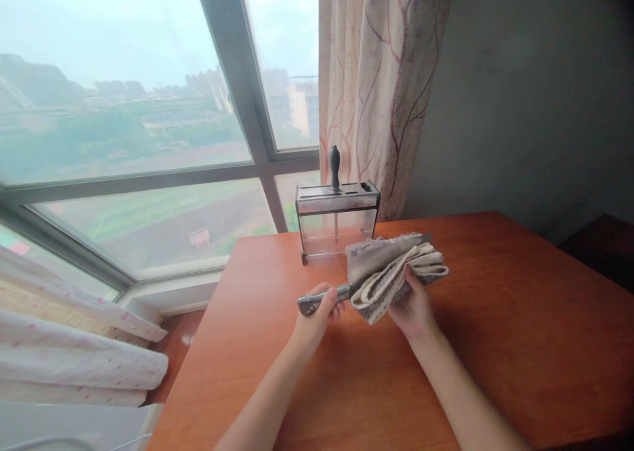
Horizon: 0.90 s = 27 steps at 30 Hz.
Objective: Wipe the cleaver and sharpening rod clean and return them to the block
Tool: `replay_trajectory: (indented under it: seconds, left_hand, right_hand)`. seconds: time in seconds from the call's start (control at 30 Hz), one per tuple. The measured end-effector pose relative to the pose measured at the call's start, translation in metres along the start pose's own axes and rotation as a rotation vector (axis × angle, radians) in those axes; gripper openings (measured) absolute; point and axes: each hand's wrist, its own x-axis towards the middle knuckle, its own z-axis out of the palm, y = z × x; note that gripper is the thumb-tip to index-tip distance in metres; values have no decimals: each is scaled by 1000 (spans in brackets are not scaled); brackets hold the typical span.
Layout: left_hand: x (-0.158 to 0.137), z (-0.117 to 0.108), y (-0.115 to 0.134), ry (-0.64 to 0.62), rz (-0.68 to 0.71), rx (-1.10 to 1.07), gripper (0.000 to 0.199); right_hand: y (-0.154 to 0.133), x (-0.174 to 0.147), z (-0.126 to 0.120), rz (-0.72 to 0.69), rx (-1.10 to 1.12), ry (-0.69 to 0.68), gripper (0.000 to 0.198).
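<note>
The left hand (318,313) is gripping a knife (371,266) by its handle, the blade reaching rightward from those fingers against a folded cloth (379,292). The right hand's (415,308) fingers are clasping that cloth; beyond them, a transparent holder (317,192) is standing.

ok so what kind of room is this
Probably a room in a home, perhaps a dining area, though that part is a guess: a wood-toned table stands by a large window with a branch-patterned curtain, and a see-through knife holder stands on it.
</note>
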Motion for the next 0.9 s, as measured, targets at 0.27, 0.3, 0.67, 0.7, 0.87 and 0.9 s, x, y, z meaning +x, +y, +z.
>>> replay_trajectory:
  seconds: [0.27,0.3,0.67,0.7,0.87,0.9]
  left_hand:
    - [-3,-6,9,55,38,-202,26]
    - [-3,-6,10,67,42,-242,27]
    - [-7,-11,11,31,108,-462,28]
    - [-7,-11,11,25,116,-466,31]
    - [-3,-14,12,97,66,-475,37]
    - [-1,-15,11,125,42,-470,34]
  right_hand:
    - [-13,2,2,-74,27,24,31]
    - [-12,2,1,-72,24,28,31]
    - [-8,-3,1,-3,-6,-15,30]
    - [-8,-4,2,9,0,-14,29]
    - [-4,-5,3,45,2,-16,26]
    - [-4,-5,3,53,-4,-24,28]
